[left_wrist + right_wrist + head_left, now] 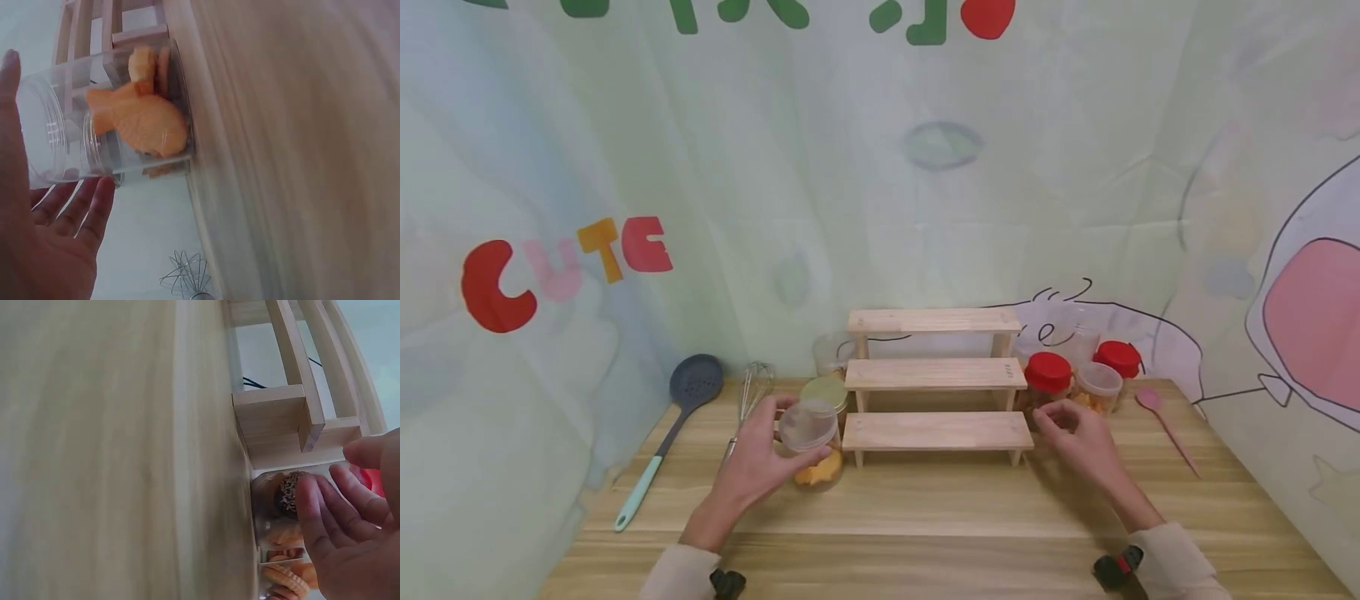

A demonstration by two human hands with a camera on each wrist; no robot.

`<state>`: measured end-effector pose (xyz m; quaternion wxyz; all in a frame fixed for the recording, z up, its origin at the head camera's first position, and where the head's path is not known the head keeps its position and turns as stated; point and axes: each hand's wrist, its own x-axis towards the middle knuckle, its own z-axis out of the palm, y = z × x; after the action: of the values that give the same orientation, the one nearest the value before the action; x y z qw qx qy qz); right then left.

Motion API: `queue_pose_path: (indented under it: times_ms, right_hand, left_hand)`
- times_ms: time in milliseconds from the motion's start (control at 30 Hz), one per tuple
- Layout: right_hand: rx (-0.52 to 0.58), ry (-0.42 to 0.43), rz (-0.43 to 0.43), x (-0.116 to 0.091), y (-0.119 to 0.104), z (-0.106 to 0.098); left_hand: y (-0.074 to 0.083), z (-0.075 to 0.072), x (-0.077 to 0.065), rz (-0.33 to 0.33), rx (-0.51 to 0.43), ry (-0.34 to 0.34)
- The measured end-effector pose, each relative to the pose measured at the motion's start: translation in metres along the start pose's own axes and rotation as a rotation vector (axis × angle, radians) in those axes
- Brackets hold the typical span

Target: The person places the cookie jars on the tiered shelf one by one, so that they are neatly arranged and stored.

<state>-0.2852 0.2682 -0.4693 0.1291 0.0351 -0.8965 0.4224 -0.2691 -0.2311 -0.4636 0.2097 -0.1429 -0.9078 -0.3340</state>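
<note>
My left hand [752, 467] grips a clear jar [69, 78] near its translucent lid [808, 426], thumb on one side and fingers round the other. Orange fish-shaped pieces [147, 125] lie inside the jar, which stands on the table left of a three-step wooden rack [937, 430]. Just behind it is another jar with a yellowish-green lid [824, 390]. My right hand [1086, 446] holds nothing. Its fingers, loosely bent, are close to a red-lidded jar [1048, 372] beside the rack's right end. Through that jar's wall a dark sprinkled piece [289, 495] shows.
Right of the rack stand a white-lidded jar [1099, 380] and a second red-lidded jar [1117, 358]. A pink spoon [1167, 429] lies further right. On the left are a slotted skimmer [696, 383] and a wire whisk [755, 385]. A printed curtain [760, 183] rises behind the table.
</note>
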Motion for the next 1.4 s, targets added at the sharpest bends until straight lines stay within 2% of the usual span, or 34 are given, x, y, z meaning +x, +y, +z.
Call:
queue_pose_path:
  times_ms: [133,267,467,600,767,900,1100,1400]
  right_hand:
    - [-0.007,0.019,0.012,0.004,0.001,0.005]
    - [0.044,-0.019,0.030,0.007,-0.001,0.010]
    - [0.092,-0.105,0.069,0.004,-0.003,0.017]
    - [0.115,-0.118,0.105,0.001,-0.004,0.017]
    - [0.104,-0.134,0.132,0.001,-0.004,0.017]
    - [0.104,-0.148,0.146,0.001,-0.005,0.018]
    - [0.105,-0.144,0.175,0.000,-0.006,0.016]
    - [0.119,-0.161,0.180,0.001,-0.009,0.017]
  left_hand:
    - [-0.001,-0.002,0.000,-0.029,-0.008,-0.037]
    - [0.001,-0.005,0.002,-0.037,-0.007,-0.055]
    - [0.012,-0.012,0.007,0.013,-0.025,0.000]
    - [0.024,-0.019,0.015,0.029,-0.031,0.043]
    - [0.045,-0.022,0.028,0.026,-0.046,0.061]
    - [0.062,-0.015,0.041,0.065,-0.093,0.091]
    - [0.093,0.009,0.068,0.159,-0.217,0.087]
    - [0.137,0.034,0.098,0.164,-0.340,0.128]
